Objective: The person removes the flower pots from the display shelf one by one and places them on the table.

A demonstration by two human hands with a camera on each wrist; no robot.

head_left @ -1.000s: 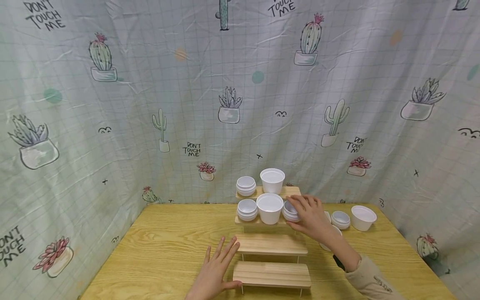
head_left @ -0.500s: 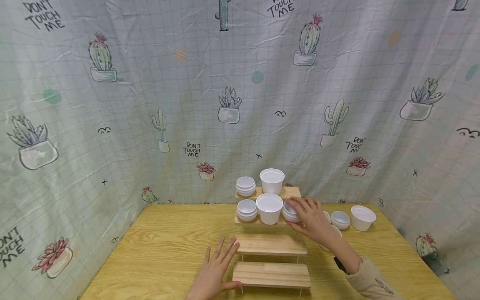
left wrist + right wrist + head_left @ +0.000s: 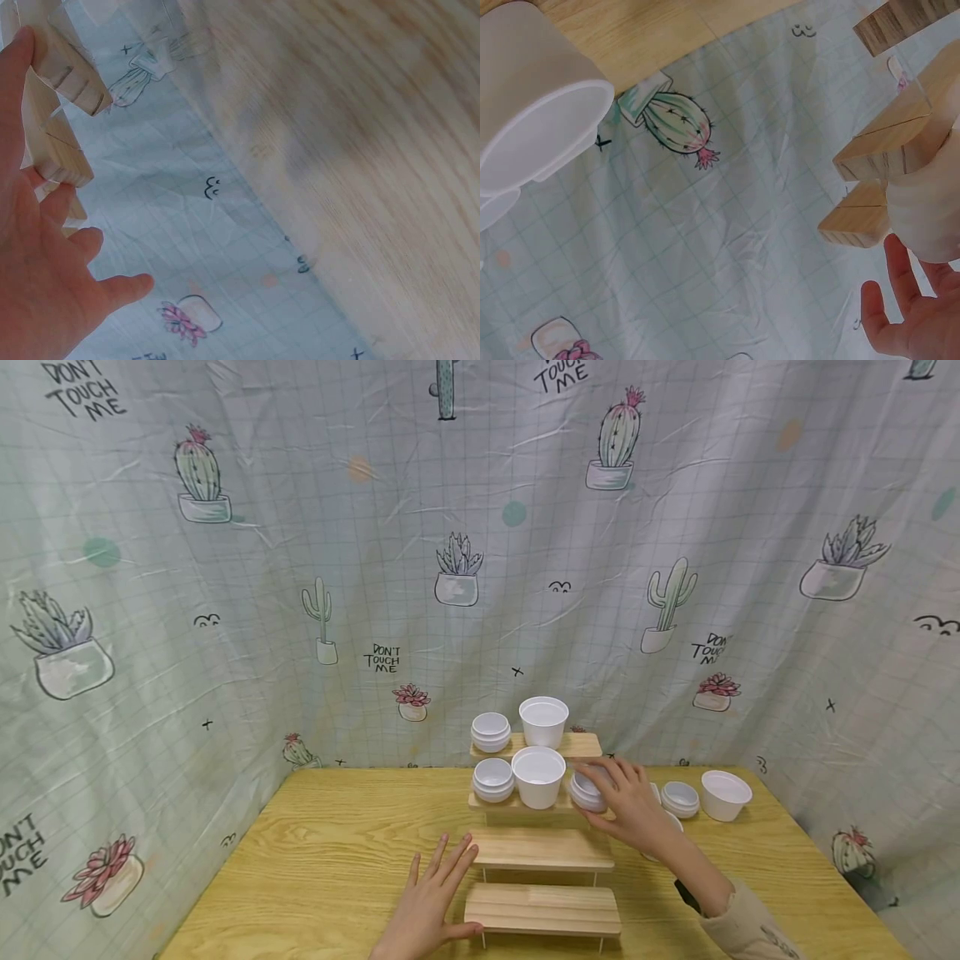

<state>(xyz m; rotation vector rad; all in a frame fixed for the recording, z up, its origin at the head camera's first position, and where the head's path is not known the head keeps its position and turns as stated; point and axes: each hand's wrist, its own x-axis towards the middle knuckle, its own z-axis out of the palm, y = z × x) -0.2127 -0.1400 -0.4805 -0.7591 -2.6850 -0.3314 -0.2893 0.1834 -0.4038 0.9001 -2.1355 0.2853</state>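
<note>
My right hand grips a small ribbed white pot at the right end of the second-highest shelf of a stepped wooden stand. In the right wrist view its fingers lie against the underside of that pot. Beside it on this shelf stand a taller white cup and another ribbed pot. My left hand is spread at the stand's left side, fingertips by the third shelf and thumb at the lowest shelf. The left wrist view shows its fingers straight.
On the top shelf stand a ribbed pot and a tall cup. Right of the stand, more white pots are on the table, among them a ribbed pot and a wide cup. A cactus-print curtain hangs behind.
My right hand has shifted the ribbed pot a little to the right, widening the gap to the tall cup. My left hand has stayed in place.
</note>
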